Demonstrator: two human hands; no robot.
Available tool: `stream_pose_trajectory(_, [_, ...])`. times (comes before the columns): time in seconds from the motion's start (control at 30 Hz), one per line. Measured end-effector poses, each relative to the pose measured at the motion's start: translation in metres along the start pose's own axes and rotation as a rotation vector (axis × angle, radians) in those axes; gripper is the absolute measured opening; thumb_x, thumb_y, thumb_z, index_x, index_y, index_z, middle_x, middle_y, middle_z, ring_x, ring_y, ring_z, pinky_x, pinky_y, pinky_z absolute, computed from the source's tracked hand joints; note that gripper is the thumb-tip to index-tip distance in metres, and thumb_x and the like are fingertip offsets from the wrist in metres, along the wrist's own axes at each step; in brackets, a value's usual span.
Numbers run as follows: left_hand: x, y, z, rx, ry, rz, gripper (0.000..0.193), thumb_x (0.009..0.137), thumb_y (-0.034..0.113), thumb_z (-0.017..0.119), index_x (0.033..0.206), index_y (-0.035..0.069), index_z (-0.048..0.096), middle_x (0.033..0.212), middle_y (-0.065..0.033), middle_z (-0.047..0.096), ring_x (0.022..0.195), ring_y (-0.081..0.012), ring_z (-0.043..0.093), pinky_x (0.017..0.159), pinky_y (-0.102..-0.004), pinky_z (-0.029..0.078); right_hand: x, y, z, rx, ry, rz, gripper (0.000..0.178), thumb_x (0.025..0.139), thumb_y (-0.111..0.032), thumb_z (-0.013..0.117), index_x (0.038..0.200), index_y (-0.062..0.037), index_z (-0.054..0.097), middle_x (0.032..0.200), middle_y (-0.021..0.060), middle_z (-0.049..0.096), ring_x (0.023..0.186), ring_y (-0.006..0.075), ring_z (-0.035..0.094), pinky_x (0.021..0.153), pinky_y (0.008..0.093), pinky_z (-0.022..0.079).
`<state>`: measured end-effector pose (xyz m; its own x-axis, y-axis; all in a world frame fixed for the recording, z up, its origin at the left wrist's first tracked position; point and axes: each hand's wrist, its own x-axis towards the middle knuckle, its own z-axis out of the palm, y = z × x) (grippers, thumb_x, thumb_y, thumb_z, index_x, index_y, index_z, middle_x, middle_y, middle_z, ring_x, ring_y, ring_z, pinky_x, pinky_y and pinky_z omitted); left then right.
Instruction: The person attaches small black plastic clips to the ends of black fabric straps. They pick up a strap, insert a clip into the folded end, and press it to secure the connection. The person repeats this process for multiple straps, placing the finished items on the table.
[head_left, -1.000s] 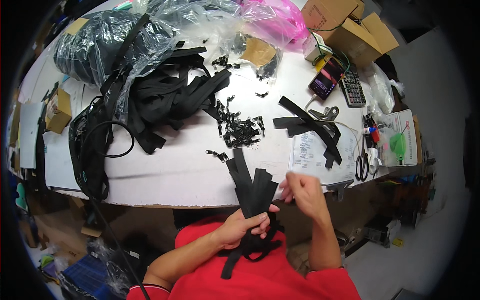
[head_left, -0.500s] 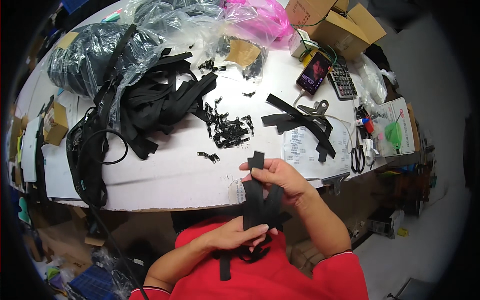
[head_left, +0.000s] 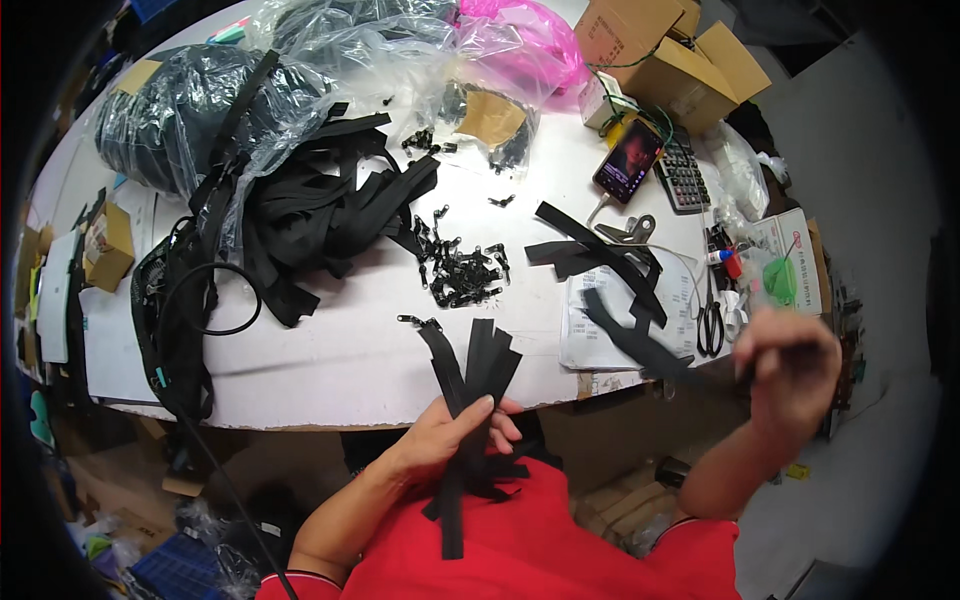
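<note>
My left hand [head_left: 447, 432] is closed around a bunch of black zipper strips [head_left: 487, 358], which fan out above the thumb and hang below over my red shirt. Off to the right, past the table edge, my right hand [head_left: 795, 375] is smeared by motion. One black zipper strip [head_left: 640, 345] trails from its fingers back over the papers. Small black zipper sliders [head_left: 462, 275] lie in a loose pile on the white table. Beyond the papers, a few more zipper strips [head_left: 610, 252] cross one another.
A heap of black strips [head_left: 310, 215] and a plastic-wrapped black bundle [head_left: 165, 115] fill the left side. Toward the back right are a phone [head_left: 628, 160], a calculator [head_left: 683, 178] and an open cardboard box [head_left: 690, 75]. Scissors [head_left: 710, 325] lie near the right edge.
My right hand has left the bunch and swung far right, drawing one zipper strip with it. My left hand has shifted slightly left and up, still holding the other strips.
</note>
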<state>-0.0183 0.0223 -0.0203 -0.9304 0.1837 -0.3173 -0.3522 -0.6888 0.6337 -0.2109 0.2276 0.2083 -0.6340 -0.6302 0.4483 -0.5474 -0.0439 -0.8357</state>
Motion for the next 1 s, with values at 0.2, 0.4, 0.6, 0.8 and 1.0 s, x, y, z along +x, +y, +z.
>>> stream_pose_trajectory(0.2, [0.018, 0.019, 0.003, 0.194, -0.028, 0.135, 0.037, 0.109, 0.024, 0.042, 0.129, -0.003, 0.057, 0.092, -0.0098, 0.068, 0.074, -0.0112, 0.061, 0.072, -0.0283, 0.053, -0.009, -0.015, 0.031, 0.349, -0.412, 0.059, 0.03, 0.068, 0.008, 0.085, 0.096, 0.0039, 0.074, 0.081, 0.0139, 0.071, 0.073, 0.018, 0.07, 0.059, 0.027, 0.057])
stream_pose_trajectory(0.4, [0.003, -0.002, 0.02, 0.217, -0.222, -0.017, 0.025, 0.102, 0.018, 0.058, 0.118, 0.0, 0.063, 0.095, -0.007, 0.067, 0.092, -0.0123, 0.063, 0.081, -0.03, 0.051, -0.054, 0.074, 0.109, -0.114, -0.261, 0.333, 0.02, 0.079, -0.007, 0.082, 0.097, -0.0032, 0.074, 0.083, 0.0106, 0.071, 0.069, 0.0231, 0.069, 0.063, 0.0311, 0.054])
stream_pose_trajectory(0.6, [-0.008, -0.01, 0.017, -0.111, -0.124, -0.035, 0.032, 0.108, 0.026, 0.05, 0.116, -0.001, 0.065, 0.099, -0.0096, 0.07, 0.097, -0.016, 0.067, 0.09, -0.0314, 0.054, 0.002, 0.191, 0.045, -1.051, -0.061, -0.026, 0.029, 0.08, -0.003, 0.07, 0.109, -0.0027, 0.067, 0.1, 0.0085, 0.069, 0.096, 0.0305, 0.062, 0.09, 0.0412, 0.047])
stream_pose_trajectory(0.8, [-0.007, -0.008, 0.011, -0.119, -0.093, -0.006, 0.032, 0.108, 0.024, 0.046, 0.117, -0.002, 0.062, 0.099, -0.0125, 0.069, 0.096, -0.0207, 0.068, 0.088, -0.0347, 0.056, 0.012, 0.226, 0.037, -1.257, -0.393, -0.185, 0.026, 0.086, -0.007, 0.058, 0.109, -0.0056, 0.069, 0.1, 0.0057, 0.069, 0.099, 0.0259, 0.061, 0.091, 0.0392, 0.043])
stream_pose_trajectory(1.0, [0.003, -0.012, 0.008, -0.176, -0.026, 0.034, 0.032, 0.109, 0.027, 0.045, 0.114, -0.001, 0.06, 0.093, -0.0133, 0.068, 0.094, -0.0244, 0.068, 0.088, -0.0394, 0.058, 0.012, 0.239, 0.042, -1.237, -0.29, -0.16, 0.018, 0.084, -0.005, 0.059, 0.099, -0.0044, 0.068, 0.092, 0.0096, 0.065, 0.096, 0.0273, 0.061, 0.089, 0.0415, 0.043])
